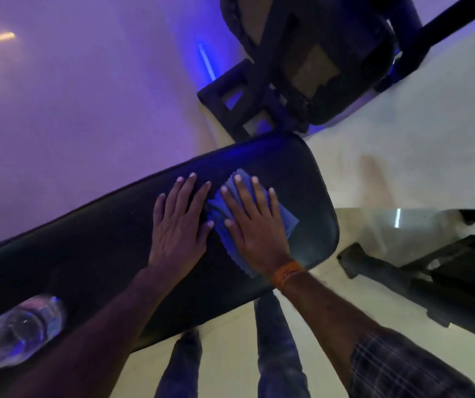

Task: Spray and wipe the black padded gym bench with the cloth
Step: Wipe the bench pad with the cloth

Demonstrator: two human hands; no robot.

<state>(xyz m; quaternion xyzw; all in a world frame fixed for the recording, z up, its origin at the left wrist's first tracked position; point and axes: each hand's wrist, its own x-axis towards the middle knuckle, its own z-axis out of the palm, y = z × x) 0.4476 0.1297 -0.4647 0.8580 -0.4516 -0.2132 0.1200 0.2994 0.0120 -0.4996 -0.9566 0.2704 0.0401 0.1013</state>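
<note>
My right grip (255, 222) lies flat with straight fingers, pressing the cloth (289, 222) onto the black padded bench (87, 239) near its right end. The cloth is blue and folded, with zigzag edges. My left grip (180, 222) rests flat just left of it, holding nothing.

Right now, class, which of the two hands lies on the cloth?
The right hand, wearing the orange wristband, lies flat on the blue cloth; the left hand lies flat on the bare bench pad beside it.

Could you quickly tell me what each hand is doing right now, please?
Left hand: open, flat on the bench.
Right hand: open, pressing the cloth flat.
</note>
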